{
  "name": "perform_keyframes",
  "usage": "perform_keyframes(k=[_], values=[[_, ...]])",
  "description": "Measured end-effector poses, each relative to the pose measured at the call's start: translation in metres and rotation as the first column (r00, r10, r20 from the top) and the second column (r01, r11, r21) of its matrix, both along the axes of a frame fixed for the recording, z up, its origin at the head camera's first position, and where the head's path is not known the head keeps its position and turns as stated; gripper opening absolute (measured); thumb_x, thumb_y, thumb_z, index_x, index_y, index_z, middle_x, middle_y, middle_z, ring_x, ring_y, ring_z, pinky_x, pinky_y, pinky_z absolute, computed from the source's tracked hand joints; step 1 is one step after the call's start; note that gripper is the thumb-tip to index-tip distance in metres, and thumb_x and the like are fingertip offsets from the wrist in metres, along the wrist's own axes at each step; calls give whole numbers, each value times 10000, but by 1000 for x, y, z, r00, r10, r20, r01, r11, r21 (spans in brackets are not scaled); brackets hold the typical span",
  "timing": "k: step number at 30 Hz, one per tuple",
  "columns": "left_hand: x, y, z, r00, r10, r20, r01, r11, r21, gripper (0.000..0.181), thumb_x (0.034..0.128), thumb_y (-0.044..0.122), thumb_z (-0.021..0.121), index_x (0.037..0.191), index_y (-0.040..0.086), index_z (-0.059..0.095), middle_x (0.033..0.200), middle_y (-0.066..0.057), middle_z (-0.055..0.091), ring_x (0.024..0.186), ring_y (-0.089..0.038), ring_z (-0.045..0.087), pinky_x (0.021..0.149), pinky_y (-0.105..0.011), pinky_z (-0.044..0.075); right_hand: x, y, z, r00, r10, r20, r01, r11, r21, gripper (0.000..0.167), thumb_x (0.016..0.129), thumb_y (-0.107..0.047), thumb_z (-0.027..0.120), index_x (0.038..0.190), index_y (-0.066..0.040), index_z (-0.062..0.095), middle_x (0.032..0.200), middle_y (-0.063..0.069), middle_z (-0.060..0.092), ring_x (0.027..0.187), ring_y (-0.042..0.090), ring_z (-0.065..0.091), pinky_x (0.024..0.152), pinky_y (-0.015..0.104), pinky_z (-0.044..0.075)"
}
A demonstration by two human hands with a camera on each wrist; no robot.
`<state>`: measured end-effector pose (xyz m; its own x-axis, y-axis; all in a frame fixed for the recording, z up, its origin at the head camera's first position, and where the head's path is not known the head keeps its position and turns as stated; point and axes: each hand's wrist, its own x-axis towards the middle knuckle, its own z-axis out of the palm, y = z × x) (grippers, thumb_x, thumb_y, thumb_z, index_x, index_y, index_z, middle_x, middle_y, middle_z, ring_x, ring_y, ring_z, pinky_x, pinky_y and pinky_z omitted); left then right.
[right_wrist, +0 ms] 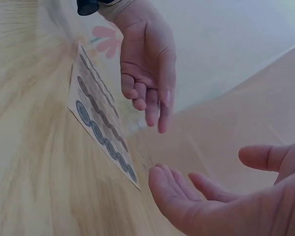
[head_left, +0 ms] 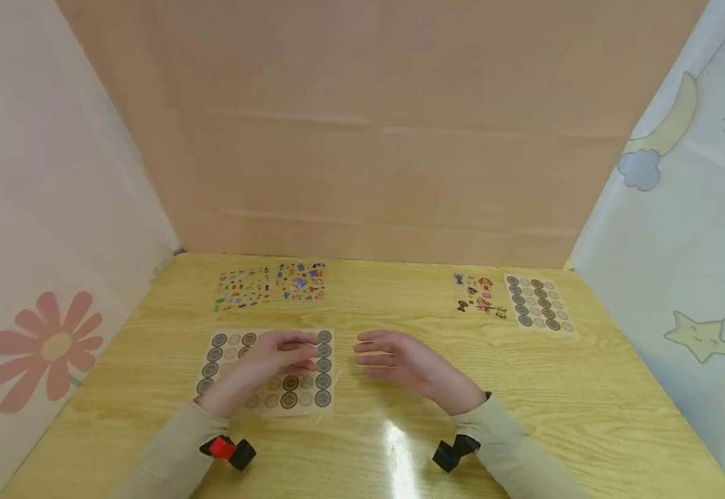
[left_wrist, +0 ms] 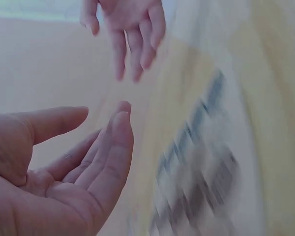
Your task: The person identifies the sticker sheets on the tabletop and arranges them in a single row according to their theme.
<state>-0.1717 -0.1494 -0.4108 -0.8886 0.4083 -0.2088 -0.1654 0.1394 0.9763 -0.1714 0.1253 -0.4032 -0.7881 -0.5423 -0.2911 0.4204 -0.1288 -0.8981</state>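
Observation:
In the head view my left hand (head_left: 275, 360) hovers over a large sheet of round stickers (head_left: 323, 371), its fingers loosely bent and holding nothing. My right hand (head_left: 406, 360) is held above the bare wood just right of that sheet, fingers extended toward the left hand. A gap separates the two sets of fingertips. The left wrist view shows the left hand (left_wrist: 73, 172) with thumb and fingers apart, nothing between them. From the right wrist, the right hand (right_wrist: 221, 196) likewise has nothing in it. Part of the sheet lies hidden beneath the left hand and forearm.
At the back left lie two clear sheets of small colourful stickers (head_left: 242, 287) (head_left: 300, 282). Toward the back right are a few cartoon stickers (head_left: 481, 298) and a smaller sheet of round stickers (head_left: 540, 303). Upright panels border the wooden table (head_left: 593, 409) at the back and sides.

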Motion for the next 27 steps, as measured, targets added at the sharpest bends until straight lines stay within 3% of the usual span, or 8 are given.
perform_keyframes(k=[4,9,12,15,18,23,25,27], values=[[-11,30,10,994,-112,-10,112,993,47,440,953,149,607,1304,-94,494,1163,-261,611,978,-312,652,879,-457,522,-3,26,3,999,-40,11,41,999,-33,535,1006,-179,423,1437,103,276,1428,271,361,1309,407,373,1078,448,347],[-19,68,21,980,-198,-10,198,975,106,396,952,122,603,1291,-68,526,1185,-256,605,991,-275,652,918,-470,496,-10,73,3,993,-117,-10,116,990,-78,527,1042,-173,343,1458,115,194,1453,277,330,1349,420,296,1109,453,285],[-23,88,25,974,-224,-17,224,966,125,357,951,113,602,1265,-50,561,1153,-228,633,991,-275,654,892,-427,520,-14,109,2,984,-178,4,177,973,-151,455,1055,-171,311,1437,75,296,1404,237,427,1348,400,309,1121,453,247],[-25,102,27,972,-234,-14,233,960,155,331,951,107,601,1248,-36,580,1129,-201,651,997,-292,652,876,-399,533,-21,146,1,967,-246,68,255,932,-258,379,1060,-165,293,1326,9,500,1311,173,540,1312,352,397,1136,425,208],[-27,113,26,972,-235,12,229,954,194,328,942,98,612,1244,-27,587,1119,-195,657,997,-298,651,875,-388,534,-30,181,3,931,-330,155,363,874,-323,359,1057,-154,305,1173,-48,628,1232,136,596,1225,289,502,1141,381,222],[-29,130,20,971,-237,27,224,943,246,342,943,102,611,1252,-40,576,1105,-170,666,979,-279,658,872,-395,536,-47,226,2,844,-467,263,533,784,-317,268,1041,-151,378,1086,-47,621,1109,118,621,1064,251,584,1140,332,232],[-29,135,17,971,-237,37,219,940,260,338,946,106,607,1249,-41,576,1090,-149,673,973,-271,660,872,-398,536,-54,239,0,823,-492,283,563,772,-296,231,1037,-153,399,1085,-52,601,1085,117,619,1038,249,591,1149,328,200],[-29,139,15,971,-234,49,214,941,264,331,947,111,605,1245,-31,581,1086,-135,675,969,-262,662,870,-393,537,-59,249,-2,814,-509,281,575,776,-260,196,1034,-168,416,1107,-63,564,1121,110,583,1058,238,576,1156,327,167]])
